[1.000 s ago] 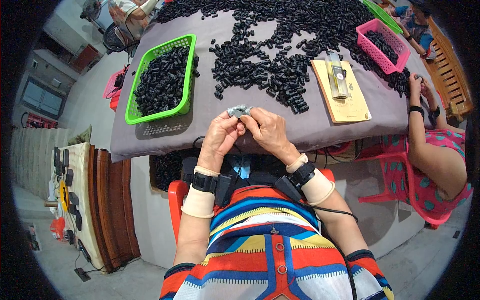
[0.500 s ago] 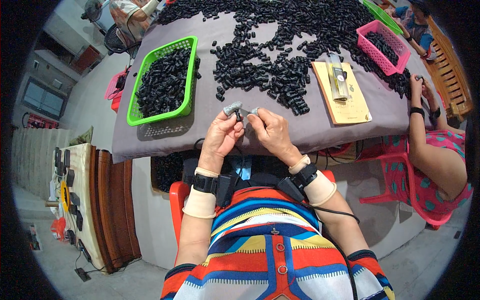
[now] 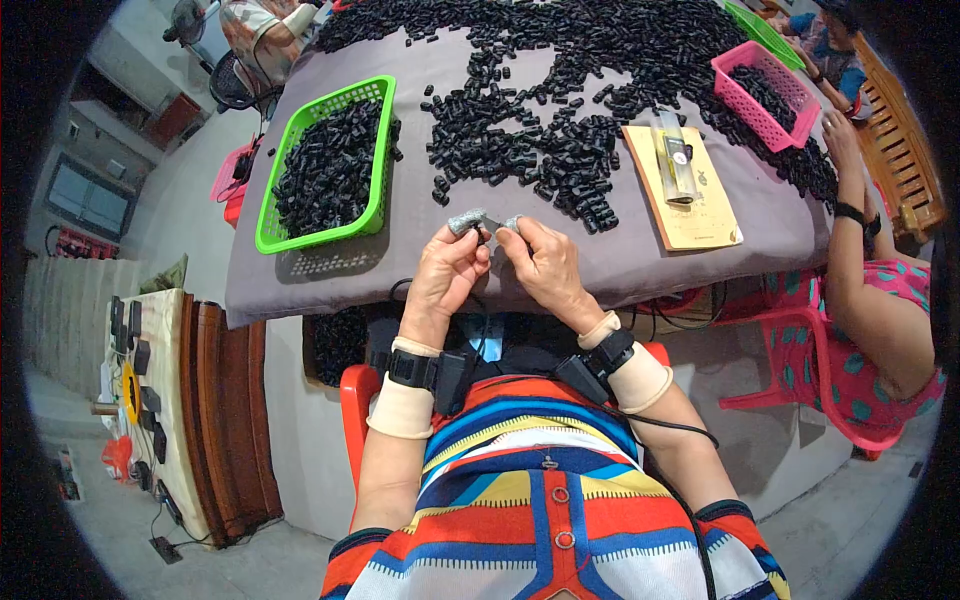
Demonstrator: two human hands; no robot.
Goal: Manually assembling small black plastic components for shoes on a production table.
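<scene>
Black piece [image 3: 485, 236], small, partly hidden by the hands [image 3: 447, 270]

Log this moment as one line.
left hand: holds small black part | right hand: close beside it, grip unclear | green basket: at left, holds black parts

Slatted wooden bench [image 3: 893, 135] at right, fan [image 3: 186, 20] at upper left, yellow notepad [image 3: 712, 228]
</scene>
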